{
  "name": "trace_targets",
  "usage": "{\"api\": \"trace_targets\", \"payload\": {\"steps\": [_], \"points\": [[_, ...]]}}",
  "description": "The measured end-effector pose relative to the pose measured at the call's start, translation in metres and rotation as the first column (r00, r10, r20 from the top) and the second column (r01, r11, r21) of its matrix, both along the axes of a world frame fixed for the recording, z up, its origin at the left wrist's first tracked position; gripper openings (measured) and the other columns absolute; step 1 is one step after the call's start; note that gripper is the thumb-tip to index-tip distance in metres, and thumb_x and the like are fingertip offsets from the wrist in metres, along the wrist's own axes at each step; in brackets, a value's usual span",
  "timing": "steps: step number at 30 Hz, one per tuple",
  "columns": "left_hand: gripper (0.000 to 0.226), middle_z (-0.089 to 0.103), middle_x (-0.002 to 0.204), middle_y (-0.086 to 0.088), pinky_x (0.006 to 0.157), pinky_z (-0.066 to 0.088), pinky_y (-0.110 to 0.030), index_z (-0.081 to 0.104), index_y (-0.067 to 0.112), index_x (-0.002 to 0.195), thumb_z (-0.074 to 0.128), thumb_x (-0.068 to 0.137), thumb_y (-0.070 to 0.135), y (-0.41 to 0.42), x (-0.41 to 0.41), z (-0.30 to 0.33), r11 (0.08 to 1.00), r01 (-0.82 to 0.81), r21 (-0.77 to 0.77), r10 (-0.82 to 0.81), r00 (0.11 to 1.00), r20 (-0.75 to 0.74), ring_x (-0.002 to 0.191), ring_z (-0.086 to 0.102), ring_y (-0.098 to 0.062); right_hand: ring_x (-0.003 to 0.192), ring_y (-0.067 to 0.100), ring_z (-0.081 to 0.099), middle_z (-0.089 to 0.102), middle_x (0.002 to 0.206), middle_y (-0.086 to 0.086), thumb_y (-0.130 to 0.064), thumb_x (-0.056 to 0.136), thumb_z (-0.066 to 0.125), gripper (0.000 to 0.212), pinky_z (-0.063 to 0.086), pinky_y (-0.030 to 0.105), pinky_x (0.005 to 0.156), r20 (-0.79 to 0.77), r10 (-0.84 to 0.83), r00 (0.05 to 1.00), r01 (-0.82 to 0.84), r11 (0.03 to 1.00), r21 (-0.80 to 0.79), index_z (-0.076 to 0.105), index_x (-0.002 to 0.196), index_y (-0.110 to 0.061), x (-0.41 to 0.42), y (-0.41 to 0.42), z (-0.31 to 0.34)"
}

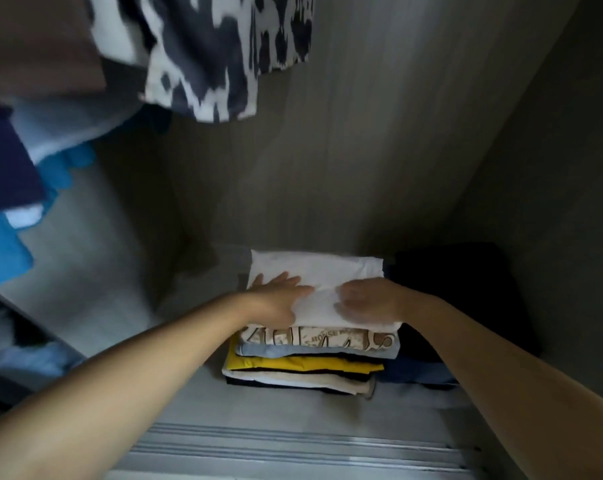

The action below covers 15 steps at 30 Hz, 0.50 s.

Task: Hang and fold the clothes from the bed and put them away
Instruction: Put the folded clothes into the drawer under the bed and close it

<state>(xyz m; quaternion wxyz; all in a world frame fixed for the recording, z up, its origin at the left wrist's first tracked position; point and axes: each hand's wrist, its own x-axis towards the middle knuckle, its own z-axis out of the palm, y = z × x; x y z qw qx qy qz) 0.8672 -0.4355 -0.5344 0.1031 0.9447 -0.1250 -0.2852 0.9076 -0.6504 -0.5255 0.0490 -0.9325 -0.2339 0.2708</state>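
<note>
A folded white garment (322,271) lies on top of a stack of folded clothes (307,362) on the wardrobe floor (258,417). Under it I see a printed beige piece, a light blue one, a yellow one and a cream one. My left hand (279,294) lies flat on the white garment's left side with fingers spread. My right hand (365,299) rests on its right front part, blurred, fingers bent slightly downward over the cloth.
Hanging clothes fill the upper left: a navy-and-white patterned top (220,53), a brown piece, light blue and bright blue garments (2,251). A dark folded pile (459,299) sits right of the stack. Sliding-door rails (293,448) run along the front edge.
</note>
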Motion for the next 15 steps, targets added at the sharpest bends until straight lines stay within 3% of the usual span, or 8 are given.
{"api": "trace_targets", "payload": {"steps": [2,4,7,9,15], "points": [[0.059,0.024,0.157,0.001,0.119,0.017,-0.041,0.025,0.03,0.149,0.041,0.095,0.013,-0.018,0.002,0.035,0.983,-0.12,-0.138,0.135,0.986,0.102,0.143,0.023,-0.019,0.122,0.023,0.052,0.054,0.136,0.007,-0.042,0.097,0.037,0.046,0.04,0.032,0.102,0.061,-0.115,0.991,0.113,0.993,0.046,0.054,0.133,-0.017,0.001,0.001,0.038],[0.043,0.048,0.142,-0.003,0.106,0.039,-0.036,0.047,0.022,0.138,0.04,0.097,0.012,-0.037,0.002,0.074,0.899,-0.285,-0.332,0.358,0.916,0.182,0.127,0.047,-0.021,0.114,0.021,0.057,0.059,0.128,0.007,-0.031,0.099,0.042,0.035,0.045,0.032,0.093,0.142,-0.211,0.967,0.204,0.977,0.061,0.057,0.127,-0.018,0.002,0.0,0.076],[0.031,0.068,0.111,-0.007,0.086,0.049,-0.031,0.067,0.013,0.107,0.039,0.097,0.005,-0.064,-0.013,0.134,0.727,-0.389,-0.566,0.563,0.81,0.167,0.101,0.061,-0.021,0.099,0.024,0.062,0.066,0.109,0.01,-0.022,0.097,0.04,0.028,0.048,0.03,0.079,0.178,-0.272,0.946,0.261,0.962,0.083,0.064,0.109,-0.014,-0.005,-0.002,0.135],[0.03,0.069,0.1,-0.005,0.077,0.048,-0.028,0.069,0.013,0.097,0.039,0.097,0.005,-0.08,-0.03,0.172,0.706,-0.383,-0.595,0.563,0.814,0.145,0.091,0.062,-0.018,0.091,0.024,0.063,0.068,0.1,0.01,-0.019,0.096,0.039,0.029,0.045,0.027,0.071,0.181,-0.302,0.936,0.293,0.953,0.075,0.067,0.098,-0.013,-0.017,-0.009,0.176],[0.029,0.07,0.097,-0.003,0.081,0.051,-0.038,0.068,0.016,0.093,0.04,0.094,0.008,-0.094,-0.049,0.287,0.751,-0.395,-0.529,0.522,0.846,0.109,0.092,0.063,-0.021,0.083,0.02,0.061,0.067,0.094,0.006,-0.026,0.097,0.04,0.03,0.042,0.028,0.066,0.153,-0.378,0.913,0.372,0.926,0.063,0.068,0.093,-0.016,-0.049,-0.036,0.296]]}}
